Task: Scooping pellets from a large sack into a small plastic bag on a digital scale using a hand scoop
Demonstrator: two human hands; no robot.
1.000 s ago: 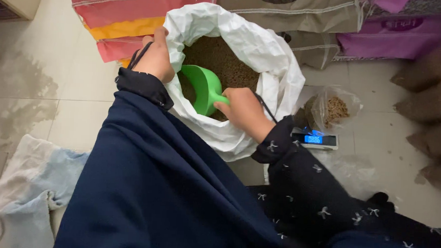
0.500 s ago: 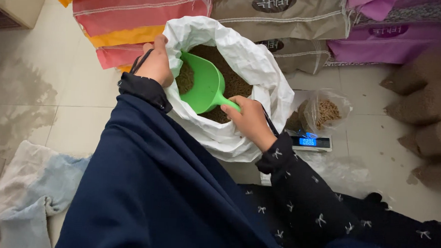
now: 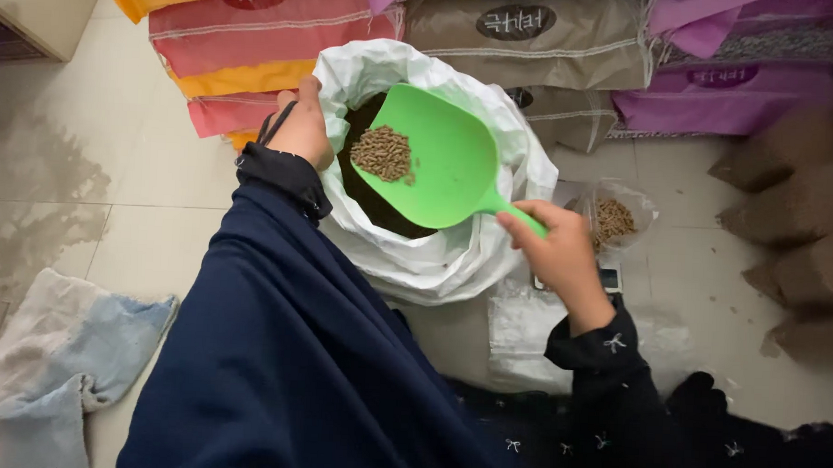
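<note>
Overhead, the right hand (image 3: 558, 254) has its fingers clamped on a green scoop (image 3: 436, 160) holding pellets (image 3: 383, 153); the left hand (image 3: 301, 126) seemingly grips the white sack (image 3: 453, 259) rim.

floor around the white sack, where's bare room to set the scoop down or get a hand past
Bare tiled floor lies left of the white sack, between the stacked bags and the crumpled cloth. Right of the sack is crowded: a clear bag of pellets, a plastic sheet and brown packs. The right hand holds the green scoop; the left hand grips the sack's rim.
</note>
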